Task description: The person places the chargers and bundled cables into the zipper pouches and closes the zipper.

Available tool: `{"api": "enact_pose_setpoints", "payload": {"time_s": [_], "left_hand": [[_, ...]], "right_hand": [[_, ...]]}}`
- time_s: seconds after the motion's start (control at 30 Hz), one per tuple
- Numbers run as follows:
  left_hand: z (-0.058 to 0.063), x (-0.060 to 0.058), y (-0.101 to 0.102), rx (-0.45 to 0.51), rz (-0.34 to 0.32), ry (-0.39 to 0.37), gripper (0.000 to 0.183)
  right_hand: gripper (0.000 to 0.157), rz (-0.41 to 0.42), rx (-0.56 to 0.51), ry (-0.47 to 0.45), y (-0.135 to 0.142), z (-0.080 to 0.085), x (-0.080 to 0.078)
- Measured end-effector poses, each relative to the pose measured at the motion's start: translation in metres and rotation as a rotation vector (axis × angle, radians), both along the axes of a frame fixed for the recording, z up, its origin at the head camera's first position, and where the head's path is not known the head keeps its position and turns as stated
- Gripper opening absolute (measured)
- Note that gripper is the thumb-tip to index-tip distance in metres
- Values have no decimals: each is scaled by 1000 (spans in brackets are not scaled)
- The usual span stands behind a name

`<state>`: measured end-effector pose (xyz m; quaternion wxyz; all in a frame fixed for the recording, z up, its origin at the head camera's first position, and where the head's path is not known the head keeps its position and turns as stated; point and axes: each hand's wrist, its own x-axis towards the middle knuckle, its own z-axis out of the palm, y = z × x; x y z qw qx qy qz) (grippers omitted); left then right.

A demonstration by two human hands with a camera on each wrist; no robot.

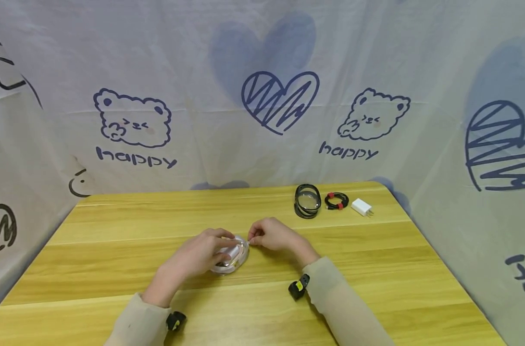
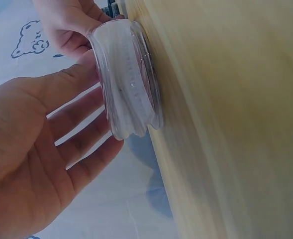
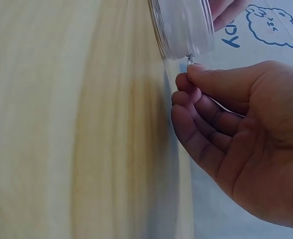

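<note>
A round, clear zip case (image 1: 243, 257) with white fabric-like sides lies on the wooden table. Something white shows through its top, partly covered by fingers. My left hand (image 1: 200, 252) holds the case from the left, thumb on the near part and fingers spread over the far part. On the opposite side, my right hand (image 1: 272, 234) pinches the small metal zipper pull (image 3: 190, 60) between thumb and forefinger. The other fingers of that hand curl loosely, as the right wrist view shows. The left wrist view has the case (image 2: 126, 82) edge-on, its zipper running along the side.
Towards the back right of the table (image 1: 353, 269) stands another round case (image 1: 307, 209), black-edged and see-through. Right of it lie a coiled black cable (image 1: 337, 202) with red ties and a white plug adapter (image 1: 361, 207). A printed cloth (image 1: 193, 120) hangs behind the table.
</note>
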<state>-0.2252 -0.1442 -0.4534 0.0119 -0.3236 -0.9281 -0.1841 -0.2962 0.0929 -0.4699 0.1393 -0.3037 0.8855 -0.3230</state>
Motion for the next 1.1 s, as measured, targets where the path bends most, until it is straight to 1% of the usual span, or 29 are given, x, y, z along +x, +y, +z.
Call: {"api": "enact_pose_setpoints", "payload": {"time_s": [0.23, 0.73, 0.9, 1.1], "left_hand": [[2, 3, 2, 0, 44, -36, 33], [2, 5, 8, 8, 112, -67, 31], [2, 4, 8, 17, 116, -72, 31], [2, 5, 8, 24, 112, -82, 31]], "right_hand": [[8, 18, 28, -22, 1, 3, 2], [8, 93, 45, -64, 9, 6, -1], [8, 116, 47, -76, 11, 6, -2], [8, 118, 45, -82, 12, 5, -2]]}}
